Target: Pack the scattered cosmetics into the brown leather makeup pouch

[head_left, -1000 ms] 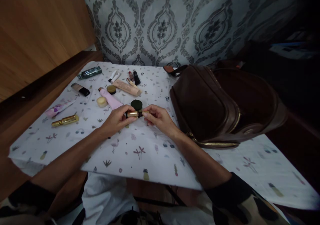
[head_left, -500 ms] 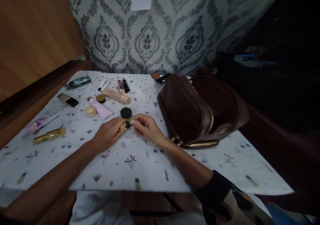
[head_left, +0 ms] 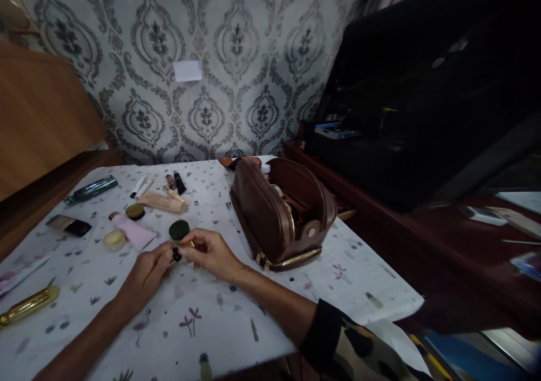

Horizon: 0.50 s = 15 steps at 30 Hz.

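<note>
My left hand (head_left: 147, 273) is closed around one end of a small black-and-gold cosmetic item (head_left: 176, 254). The fingertips of my right hand (head_left: 217, 256) pinch its gold end. The exact kind is hard to make out, as the fingers cover much of it. Just beyond the fingers stands a jar with a dark green lid (head_left: 179, 230). To the left lie a pink tube (head_left: 133, 231), a cream-coloured jar (head_left: 114, 240) and a round jar with an olive-gold lid (head_left: 135, 211). A beige tube (head_left: 163, 202) rests behind them.
An open brown leather bag (head_left: 262, 215) with bottles inside stands at the right of the patterned tablecloth (head_left: 228, 324). Further left are a gold tube (head_left: 31, 306), a black-capped bottle (head_left: 70, 225) and a dark green bottle (head_left: 92, 189). A large black screen (head_left: 422, 88) rises at the right.
The view has swung right and up, so the table things appear further left and the bag's inside shows. Both hands still hold the small item; its gold end shows more at my right fingers.
</note>
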### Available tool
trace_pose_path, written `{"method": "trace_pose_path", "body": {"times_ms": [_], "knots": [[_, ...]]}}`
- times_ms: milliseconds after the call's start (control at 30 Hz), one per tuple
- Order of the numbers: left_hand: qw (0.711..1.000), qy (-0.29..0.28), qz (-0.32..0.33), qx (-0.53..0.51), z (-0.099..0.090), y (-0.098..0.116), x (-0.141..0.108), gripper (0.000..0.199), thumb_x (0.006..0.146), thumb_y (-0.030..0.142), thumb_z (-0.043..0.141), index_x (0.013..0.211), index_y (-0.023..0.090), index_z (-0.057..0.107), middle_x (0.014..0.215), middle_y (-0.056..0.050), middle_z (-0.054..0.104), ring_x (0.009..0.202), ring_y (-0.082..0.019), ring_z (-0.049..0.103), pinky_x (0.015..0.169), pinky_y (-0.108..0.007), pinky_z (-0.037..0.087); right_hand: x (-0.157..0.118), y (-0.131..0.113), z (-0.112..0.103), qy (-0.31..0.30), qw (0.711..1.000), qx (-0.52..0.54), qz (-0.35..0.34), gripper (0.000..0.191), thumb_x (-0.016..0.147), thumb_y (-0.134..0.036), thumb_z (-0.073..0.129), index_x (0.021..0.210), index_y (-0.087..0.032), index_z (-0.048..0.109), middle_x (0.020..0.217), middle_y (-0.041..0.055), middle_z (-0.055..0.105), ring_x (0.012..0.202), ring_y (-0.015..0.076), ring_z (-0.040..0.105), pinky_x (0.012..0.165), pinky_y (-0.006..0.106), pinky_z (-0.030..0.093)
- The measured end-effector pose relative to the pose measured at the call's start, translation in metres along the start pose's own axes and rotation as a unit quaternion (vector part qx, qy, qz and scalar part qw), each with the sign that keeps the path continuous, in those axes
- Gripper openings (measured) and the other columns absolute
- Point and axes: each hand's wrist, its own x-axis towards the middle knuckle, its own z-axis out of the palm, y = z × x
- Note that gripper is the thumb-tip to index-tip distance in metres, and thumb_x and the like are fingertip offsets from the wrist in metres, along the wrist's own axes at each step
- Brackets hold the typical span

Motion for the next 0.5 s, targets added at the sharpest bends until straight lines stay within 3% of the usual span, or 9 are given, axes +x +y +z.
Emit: {"method": "trace_pose_path", "body": {"times_ms": [133,267,400,500], "knots": [[0.997,0.026,-0.037,-0.069,0.001,0.014,0.001,0.054,0.097,0.065,0.036,0.068,0.021,0.051,0.060,0.002,0.048,0.057,-0.015,0.045,0.055,-0.027,0.037,-0.001,-0.010,0.000,0.013,0.999,0.000,-0.030,0.050,0.075,-0.065,0.074,0.094,-0.019,0.063,0.069,-0.0031,0.059,0.056,0.0094,0.052,0.050,0.022,0.045],[0.982,0.028,-0.089,-0.161,0.004,0.027,0.011,0.053,0.091,0.066,0.047,0.065,0.020,0.049,0.050,0.004,0.042,0.048,-0.012,0.037,0.050,-0.026,0.032,-0.004,-0.029,-0.003,0.043,0.996,-0.017,-0.083,0.049,0.086,-0.066,0.061,0.102,-0.020,0.062,0.071,-0.0022,0.057,0.056,0.0102,0.051,0.050,0.023,0.044],[0.935,0.041,-0.133,-0.327,0.011,0.043,0.030,0.044,0.088,0.060,0.056,0.071,0.020,0.049,0.048,0.006,0.040,0.044,-0.009,0.032,0.044,-0.022,0.026,-0.009,-0.052,-0.009,0.101,0.978,-0.114,-0.142,0.038,0.095,-0.055,0.053,0.108,-0.020,0.062,0.073,-0.0013,0.058,0.060,0.0118,0.054,0.057,0.024,0.045],[0.898,0.071,-0.133,-0.414,0.020,0.057,0.047,0.033,0.089,0.050,0.058,0.078,0.019,0.054,0.048,0.007,0.039,0.044,-0.008,0.033,0.044,-0.020,0.026,-0.014,-0.074,-0.017,0.116,0.943,-0.244,-0.193,0.030,0.099,-0.044,0.050,0.111,-0.020,0.063,0.082,0.0008,0.065,0.070,0.0135,0.060,0.067,0.025,0.048]]}}
